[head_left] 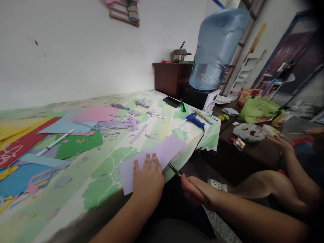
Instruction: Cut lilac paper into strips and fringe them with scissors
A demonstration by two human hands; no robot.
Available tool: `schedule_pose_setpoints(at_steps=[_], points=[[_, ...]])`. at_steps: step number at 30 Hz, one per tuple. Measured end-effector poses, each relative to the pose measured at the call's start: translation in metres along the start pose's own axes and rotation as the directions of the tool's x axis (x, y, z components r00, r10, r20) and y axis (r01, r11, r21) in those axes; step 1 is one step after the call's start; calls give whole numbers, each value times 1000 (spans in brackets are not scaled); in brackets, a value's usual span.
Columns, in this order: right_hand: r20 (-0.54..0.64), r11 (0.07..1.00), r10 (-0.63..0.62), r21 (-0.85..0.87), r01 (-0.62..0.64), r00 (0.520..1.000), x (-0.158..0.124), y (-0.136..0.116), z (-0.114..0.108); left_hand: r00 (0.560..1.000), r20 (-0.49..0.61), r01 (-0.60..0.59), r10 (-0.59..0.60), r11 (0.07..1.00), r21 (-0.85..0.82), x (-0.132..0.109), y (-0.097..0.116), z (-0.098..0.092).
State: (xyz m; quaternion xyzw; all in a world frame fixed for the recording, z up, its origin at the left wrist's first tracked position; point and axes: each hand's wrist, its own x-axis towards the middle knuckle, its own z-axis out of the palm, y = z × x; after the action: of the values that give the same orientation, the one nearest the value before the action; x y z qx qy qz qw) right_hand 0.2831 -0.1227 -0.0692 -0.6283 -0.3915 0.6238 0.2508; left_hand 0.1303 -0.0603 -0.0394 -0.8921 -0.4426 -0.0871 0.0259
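Note:
My left hand (148,177) lies flat on a sheet of light purple paper (172,148) at the table's near edge, its fingers spread. Beside it, just off that edge, my right hand (194,190) is closed around a pair of scissors (174,169). Their dark, slim blades point up and left to the paper's lower edge; the handles are mostly hidden in my fingers. Beyond the sheet, purple paper scraps (131,122) and a cut strip (138,133) are scattered on the patterned tablecloth (101,184).
Coloured sheets, including a green one (78,145), and a white pen (55,142) lie left. A blue glue gun (194,119), green cutter (183,106) and black phone (172,101) sit further back. At right, another person's hand (280,141) holds something pale.

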Motion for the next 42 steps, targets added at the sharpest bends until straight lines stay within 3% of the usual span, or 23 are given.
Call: schedule_pose_setpoints(at_steps=[6,10,16,19,23,27,33,42], points=[[-5,1000,1,-19,-2,1000,-7,3,2,998,40,-39,40,999,-17,5,-1,-4],[61,998,-1,57,-2,998,-18,12,2,991,108,-77,76,997,10,12,-3,-12],[39,993,13,119,-17,999,-13,10,-5,954,100,-289,282,955,64,29,-12,-20],[-10,997,51,57,-50,999,-6,7,-6,928,111,-357,356,934,-3,39,-20,-20],[-51,998,7,-61,-10,999,4,13,-7,896,106,-426,431,902,-66,51,-33,-13],[-89,969,-96,-235,72,991,6,22,-12,892,112,-421,438,895,-147,57,-41,-4],[-11,842,-274,-485,234,962,1,17,-20,902,155,-356,404,897,-262,61,-44,-1],[0,802,-300,-541,252,954,1,32,-14,900,158,-353,407,892,-283,63,-47,1]])
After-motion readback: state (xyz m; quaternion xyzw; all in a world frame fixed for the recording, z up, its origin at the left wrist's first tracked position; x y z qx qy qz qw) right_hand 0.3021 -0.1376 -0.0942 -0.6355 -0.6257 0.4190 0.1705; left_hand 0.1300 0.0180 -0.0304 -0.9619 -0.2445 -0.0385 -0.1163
